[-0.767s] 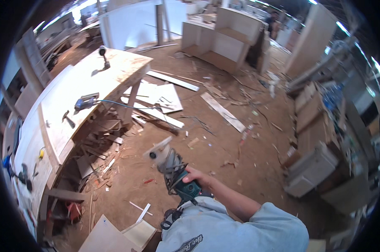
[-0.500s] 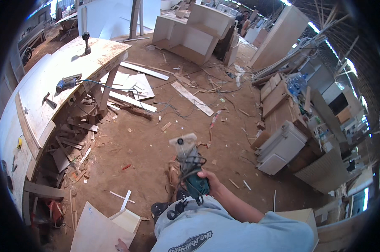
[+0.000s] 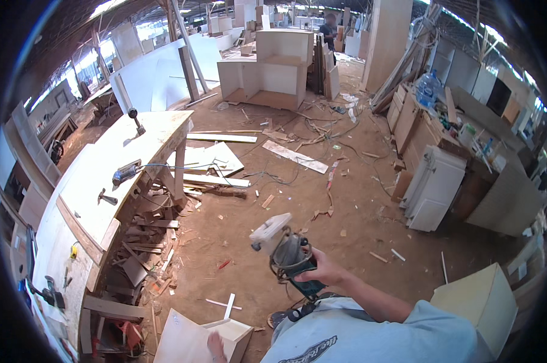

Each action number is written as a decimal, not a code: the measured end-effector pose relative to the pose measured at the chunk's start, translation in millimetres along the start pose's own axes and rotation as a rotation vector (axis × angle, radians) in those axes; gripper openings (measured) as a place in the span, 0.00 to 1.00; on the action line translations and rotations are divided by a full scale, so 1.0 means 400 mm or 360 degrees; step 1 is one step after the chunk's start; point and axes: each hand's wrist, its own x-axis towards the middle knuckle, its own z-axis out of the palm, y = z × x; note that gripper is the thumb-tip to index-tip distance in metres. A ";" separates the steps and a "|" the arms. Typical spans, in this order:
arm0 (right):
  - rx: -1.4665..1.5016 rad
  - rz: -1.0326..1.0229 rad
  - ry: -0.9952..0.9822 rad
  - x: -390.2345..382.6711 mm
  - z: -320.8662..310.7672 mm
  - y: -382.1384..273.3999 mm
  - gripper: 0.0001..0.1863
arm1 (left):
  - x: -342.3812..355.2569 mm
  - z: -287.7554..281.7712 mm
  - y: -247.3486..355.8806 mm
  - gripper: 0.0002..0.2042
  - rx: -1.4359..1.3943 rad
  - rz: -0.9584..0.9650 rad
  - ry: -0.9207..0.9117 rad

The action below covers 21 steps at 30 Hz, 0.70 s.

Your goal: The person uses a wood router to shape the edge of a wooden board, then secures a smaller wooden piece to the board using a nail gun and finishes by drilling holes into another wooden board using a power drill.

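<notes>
At frame's lower centre, grasping green power tool (image 3: 296, 253) with fingers of right hand (image 3: 324, 271). Lower left, left hand (image 3: 216, 347) at pale board (image 3: 185, 339), cannot tell grip. Best to hold firmly, cord (image 3: 274, 264) clear.

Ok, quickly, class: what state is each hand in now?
Left hand: by the pale wooden panel; grip can't be told.
Right hand: closed on the green power tool.

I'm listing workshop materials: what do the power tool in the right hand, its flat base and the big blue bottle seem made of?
Power tool: probably moulded plastic, from its smooth dark green look; the grey section may be metal. Flat base: pale and smooth, perhaps plastic or wood; blur leaves it open. Blue bottle: likely clear plastic, glossy and see-through.
</notes>
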 end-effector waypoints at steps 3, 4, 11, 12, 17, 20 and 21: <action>-0.0190 -0.0060 0.0048 -0.069 -0.067 0.005 0.45 | -0.318 0.468 0.418 0.30 -0.0402 0.0616 -0.0573; -0.0254 -0.0115 -0.0037 -0.081 -0.068 -0.013 0.45 | -0.402 0.555 0.510 0.34 -0.0549 0.0816 -0.0811; -0.0453 -0.0580 -0.0146 -0.251 -0.213 -0.136 0.46 | -0.868 0.981 0.750 0.38 -0.0424 0.0790 -0.1811; -0.0463 -0.0598 -0.0112 -0.285 -0.236 -0.152 0.46 | -0.881 1.003 0.728 0.40 -0.0280 0.0932 -0.1777; -0.0674 -0.0323 -0.0137 -0.415 -0.382 -0.201 0.44 | -0.985 1.086 0.632 0.30 -0.0118 0.1072 -0.1858; -0.0824 -0.0417 -0.0045 -0.467 -0.448 -0.126 0.42 | -0.979 1.115 0.509 0.27 -0.0016 0.0982 -0.1745; -0.0877 -0.0471 0.0018 -0.480 -0.460 -0.076 0.42 | -0.998 1.131 0.490 0.26 -0.0132 0.0796 -0.1768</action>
